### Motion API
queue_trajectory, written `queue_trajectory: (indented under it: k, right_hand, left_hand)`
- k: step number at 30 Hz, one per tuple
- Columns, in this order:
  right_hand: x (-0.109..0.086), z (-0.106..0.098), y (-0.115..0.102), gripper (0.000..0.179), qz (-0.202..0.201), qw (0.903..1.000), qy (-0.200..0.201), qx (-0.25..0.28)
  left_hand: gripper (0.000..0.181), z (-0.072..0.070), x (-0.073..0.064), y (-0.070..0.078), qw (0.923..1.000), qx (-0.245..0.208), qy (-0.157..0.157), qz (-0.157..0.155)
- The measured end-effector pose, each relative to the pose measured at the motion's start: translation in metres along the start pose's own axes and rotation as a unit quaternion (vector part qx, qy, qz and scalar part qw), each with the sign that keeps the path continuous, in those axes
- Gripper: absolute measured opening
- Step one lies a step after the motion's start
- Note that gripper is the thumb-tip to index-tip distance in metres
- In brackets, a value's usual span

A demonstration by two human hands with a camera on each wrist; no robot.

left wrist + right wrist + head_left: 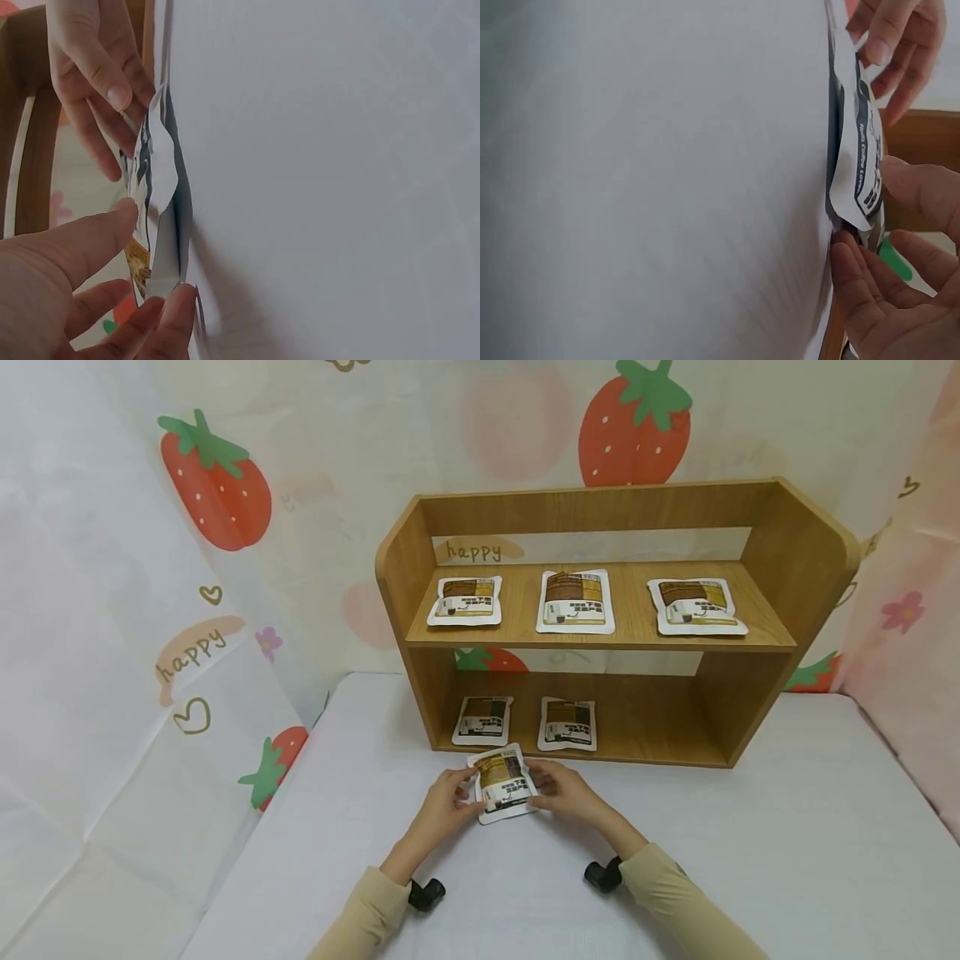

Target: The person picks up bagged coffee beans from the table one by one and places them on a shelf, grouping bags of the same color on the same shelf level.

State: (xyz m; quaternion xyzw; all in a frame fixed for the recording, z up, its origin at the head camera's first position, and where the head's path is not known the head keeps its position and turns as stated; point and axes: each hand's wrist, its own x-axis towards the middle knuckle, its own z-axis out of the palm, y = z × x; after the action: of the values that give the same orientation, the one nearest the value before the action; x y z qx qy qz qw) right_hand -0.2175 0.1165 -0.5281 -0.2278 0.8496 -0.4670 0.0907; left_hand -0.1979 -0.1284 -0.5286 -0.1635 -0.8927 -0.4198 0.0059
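A white-edged coffee pouch [504, 783] with a brown and yellow print lies tilted just in front of the wooden shelf. My left hand [448, 802] grips its left edge, thumb over the face and fingers at the underside. On the opposite side my right hand [568, 789] holds the right edge the same way. Seen from the right wrist, the pouch [859, 150] stands edge-on close over the white table, with small lettering on its face. In the left wrist view, fingertips [178, 307] of my left hand are right under the pouch's edge.
The two-tier wooden shelf [600, 645] stands against a strawberry-print cloth. Three similar pouches lie on its upper board, including a middle one [575, 602]. Two more, a left pouch [482, 721] and a right pouch [567, 724], lie on the lower board. White cloth covers the table [810, 827].
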Motion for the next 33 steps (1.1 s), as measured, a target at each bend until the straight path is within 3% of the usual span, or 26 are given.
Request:
queue_trajectory:
  k: [14,21,27,33]
  right_hand:
    - [0.004,0.002,0.001,0.058,0.006,0.9999,-0.004,0.012]
    - [0.004,0.005,-0.001,0.054,0.022,0.9997,0.006,0.002]
    - [-0.001,0.006,-0.005,0.054,0.022,0.9996,0.015,0.006]
    - [-0.005,0.003,-0.008,0.055,0.022,0.9995,0.023,0.004]
  left_hand:
    - [0.055,0.005,0.000,0.000,0.9993,-0.034,-0.011,-0.009]
    - [0.057,0.007,-0.002,-0.001,0.9994,-0.028,-0.016,-0.015]
    - [0.057,0.004,-0.004,0.002,0.9990,-0.032,-0.009,-0.031]
    - [0.056,0.000,-0.004,0.007,0.9986,-0.045,-0.010,-0.024]
